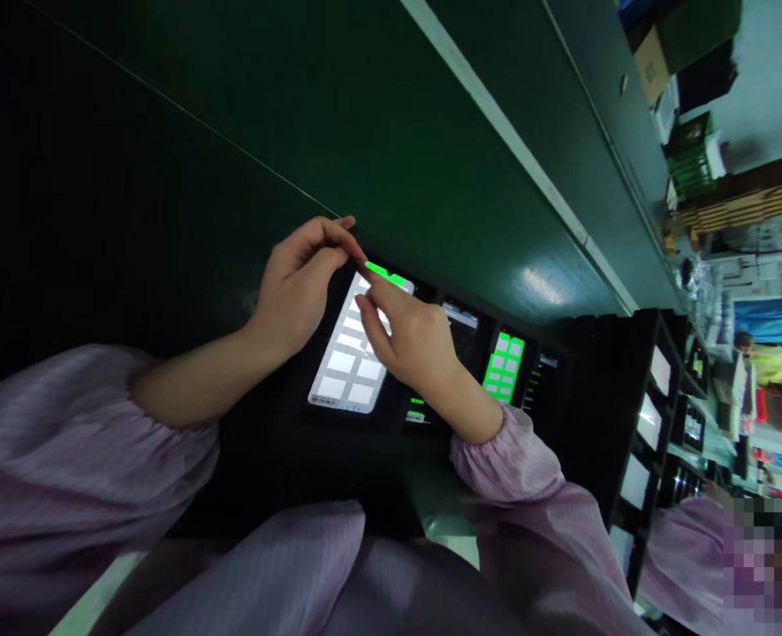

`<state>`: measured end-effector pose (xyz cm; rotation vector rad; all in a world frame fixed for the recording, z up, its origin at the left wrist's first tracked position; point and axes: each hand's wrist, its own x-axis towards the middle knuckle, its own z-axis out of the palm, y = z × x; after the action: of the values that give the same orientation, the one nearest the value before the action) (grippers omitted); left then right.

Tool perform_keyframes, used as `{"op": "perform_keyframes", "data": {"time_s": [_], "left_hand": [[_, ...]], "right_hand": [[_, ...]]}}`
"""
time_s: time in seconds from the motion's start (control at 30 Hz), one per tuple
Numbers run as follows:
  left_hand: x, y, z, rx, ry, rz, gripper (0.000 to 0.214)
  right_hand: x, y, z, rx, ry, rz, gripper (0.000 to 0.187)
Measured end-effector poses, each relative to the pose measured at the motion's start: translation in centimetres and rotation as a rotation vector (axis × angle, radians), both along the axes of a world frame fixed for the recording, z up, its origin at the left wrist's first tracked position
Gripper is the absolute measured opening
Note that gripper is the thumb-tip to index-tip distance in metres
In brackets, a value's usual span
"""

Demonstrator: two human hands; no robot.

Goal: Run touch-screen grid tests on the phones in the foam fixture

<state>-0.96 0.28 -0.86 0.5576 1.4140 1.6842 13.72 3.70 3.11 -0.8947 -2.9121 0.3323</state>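
Observation:
A lit phone-like screen (341,367) lies in a black tray, showing grey and white blocks with a green band at its top end. At its upper left corner my left hand (301,287) has thumb and index finger close together; whatever is between them, if anything, is too small to make out. My right hand (413,336) reaches over the screen, its index fingertip meeting the left fingertips at that corner. The right thumb stands apart from the index finger, over the screen, and the other right fingers are hidden.
Right of my hand are a dark screen (460,318), a green-lit screen (504,367) and another dark one (542,375). More screens stand in a black rack (635,389). A co-worker's sleeve (679,548) shows at lower right. Behind are a green crate (692,159) and stacked cardboard (755,199).

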Motion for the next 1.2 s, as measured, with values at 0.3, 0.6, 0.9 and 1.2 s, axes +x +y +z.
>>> {"op": "perform_keyframes", "data": {"time_s": [0.3,0.6,0.9,1.2], "left_hand": [[0.1,0.1,0.6,-0.042,-0.007,0.004,0.028],[0.2,0.1,0.5,-0.023,-0.026,0.009,0.028],[0.1,0.1,0.1,0.000,-0.005,0.001,0.030],[0.2,0.2,0.8,-0.048,-0.012,0.002,0.035]], "right_hand": [[2.1,-4.5,1.1,-0.048,0.015,0.160,0.041],[3.5,-7.7,1.5,-0.096,0.035,0.295,0.034],[3.9,-9.0,1.0,-0.114,0.041,0.337,0.038],[5.7,-9.0,1.5,-0.081,0.083,0.255,0.034]]}}
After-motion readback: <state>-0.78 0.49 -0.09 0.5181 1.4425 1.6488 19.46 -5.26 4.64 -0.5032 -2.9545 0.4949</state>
